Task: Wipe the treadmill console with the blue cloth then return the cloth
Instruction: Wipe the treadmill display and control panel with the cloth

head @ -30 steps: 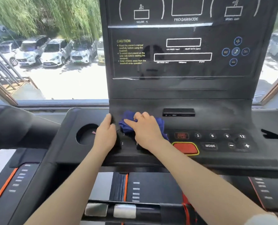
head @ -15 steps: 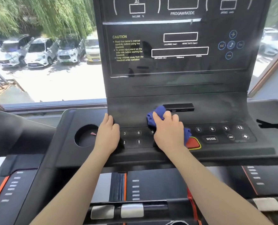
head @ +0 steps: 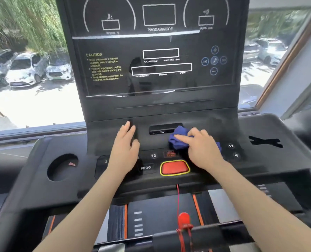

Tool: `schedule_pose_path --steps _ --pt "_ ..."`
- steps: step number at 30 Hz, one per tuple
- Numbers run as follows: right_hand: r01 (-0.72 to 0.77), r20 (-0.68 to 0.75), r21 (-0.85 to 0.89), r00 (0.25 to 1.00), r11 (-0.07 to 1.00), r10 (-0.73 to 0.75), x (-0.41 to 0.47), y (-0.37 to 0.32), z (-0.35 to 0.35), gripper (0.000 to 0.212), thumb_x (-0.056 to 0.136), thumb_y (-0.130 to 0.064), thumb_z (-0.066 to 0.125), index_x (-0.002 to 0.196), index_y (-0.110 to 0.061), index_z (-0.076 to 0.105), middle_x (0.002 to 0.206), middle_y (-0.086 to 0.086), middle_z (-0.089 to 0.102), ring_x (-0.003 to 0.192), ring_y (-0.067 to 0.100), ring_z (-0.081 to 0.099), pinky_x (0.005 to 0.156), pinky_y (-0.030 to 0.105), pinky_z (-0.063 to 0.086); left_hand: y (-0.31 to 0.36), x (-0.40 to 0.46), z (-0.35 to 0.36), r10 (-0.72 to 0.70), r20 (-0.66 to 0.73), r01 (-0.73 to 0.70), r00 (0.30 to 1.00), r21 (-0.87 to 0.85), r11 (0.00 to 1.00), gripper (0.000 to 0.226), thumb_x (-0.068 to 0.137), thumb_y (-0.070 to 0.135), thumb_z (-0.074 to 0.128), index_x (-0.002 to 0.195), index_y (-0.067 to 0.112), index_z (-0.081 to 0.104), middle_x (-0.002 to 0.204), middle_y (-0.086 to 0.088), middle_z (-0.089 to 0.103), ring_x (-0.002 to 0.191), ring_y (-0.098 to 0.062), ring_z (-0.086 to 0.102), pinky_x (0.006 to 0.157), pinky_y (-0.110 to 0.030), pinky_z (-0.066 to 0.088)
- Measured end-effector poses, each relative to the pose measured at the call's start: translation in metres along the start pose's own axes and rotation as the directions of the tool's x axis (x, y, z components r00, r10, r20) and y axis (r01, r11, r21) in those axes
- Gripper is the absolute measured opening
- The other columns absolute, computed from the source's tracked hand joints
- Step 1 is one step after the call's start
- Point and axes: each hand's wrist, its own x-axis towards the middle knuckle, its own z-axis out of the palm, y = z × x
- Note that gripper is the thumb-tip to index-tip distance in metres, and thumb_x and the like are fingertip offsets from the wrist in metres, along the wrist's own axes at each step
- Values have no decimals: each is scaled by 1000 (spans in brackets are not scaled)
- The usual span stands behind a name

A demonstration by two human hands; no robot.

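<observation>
My right hand (head: 203,150) presses the bunched cloth (head: 178,138) onto the console (head: 196,122) with fingers curled over it, and my left hand (head: 124,150) rests flat, fingers straight, at 9 o'clock of it. The stop button (head: 174,167) sits just at 6 o'clock of the cloth, so a downward swipe could press it. The wad's long axis runs roughly 10 to 4 o'clock, with no clear front.

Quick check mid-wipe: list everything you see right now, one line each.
console: 1, black, centre
cloth: 1, blue, on console right of centre, under right hand
stop button: 1, red with yellow rim, console front
port strip: 1, black, just left of cloth
cup hole: 1, black, console left
safety cord: 1, red, below button
cars: several, white, outside window
left hand: flat on console
right hand: pressing cloth
</observation>
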Motion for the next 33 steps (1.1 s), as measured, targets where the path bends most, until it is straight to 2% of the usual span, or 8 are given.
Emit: schedule_pose_path --steps 4,6,10,14,16,22,28,33 --pt "-407 -161 -75 906 910 392 -4 71 -12 61 84 -7 49 141 -25 39 124 13 44 101 35 43 82 41 39 19 6 28 90 26 -92 996 87 992 44 93 7 39 137 10 41 145 -1 38 133 -15 30 102 -13 14" --pt "-497 -165 -77 861 864 480 2 74 -13 61 84 -8 49 142 -20 33 124 17 42 101 36 43 81 41 38 25 9 36 110 1 -109 994 132 985 43 92 5 38 135 9 44 140 -3 42 128 -19 34 100 -17 21" --pt "-182 -248 -60 955 981 162 8 29 1 56 68 -6 52 123 -12 58 94 17 55 75 36 52 58 39 43 30 13 46 149 32 -152 988 244 958 43 92 7 40 134 9 47 141 -7 42 130 -26 35 106 -33 28" --pt "90 -264 -125 957 988 -121 8 20 9 72 38 -5 80 109 -12 69 78 13 59 58 32 52 45 31 40 31 14 52 181 56 -189 982 364 912 43 80 18 40 113 2 64 116 -17 61 106 -37 57 87 -45 47" --pt "83 -286 -118 951 990 -114 16 46 2 74 42 2 77 113 -16 68 81 13 59 60 33 52 47 33 40 34 17 54 171 71 -185 983 415 891 47 77 25 37 107 3 66 107 -17 64 97 -37 60 78 -45 50" --pt "-247 -349 54 903 968 250 34 82 -8 76 66 10 53 136 -21 49 107 21 53 79 38 47 64 41 38 45 18 61 154 103 -185 983 498 847 47 76 28 37 106 10 68 105 -14 63 92 -36 61 74 -43 51" --pt "249 -421 -172 856 953 -300 41 52 9 62 57 1 52 112 -21 68 90 11 62 64 31 54 52 31 39 54 21 65 135 36 -134 990 530 838 39 73 23 44 98 11 71 94 -11 66 81 -36 61 64 -40 51" --pt "184 -573 -154 783 971 -239 57 83 -4 63 67 -5 26 106 -26 71 91 10 63 70 30 55 54 32 41 55 21 67 133 7 -116 991 528 841 38 73 21 43 97 12 72 93 -9 67 81 -34 63 63 -40 51"
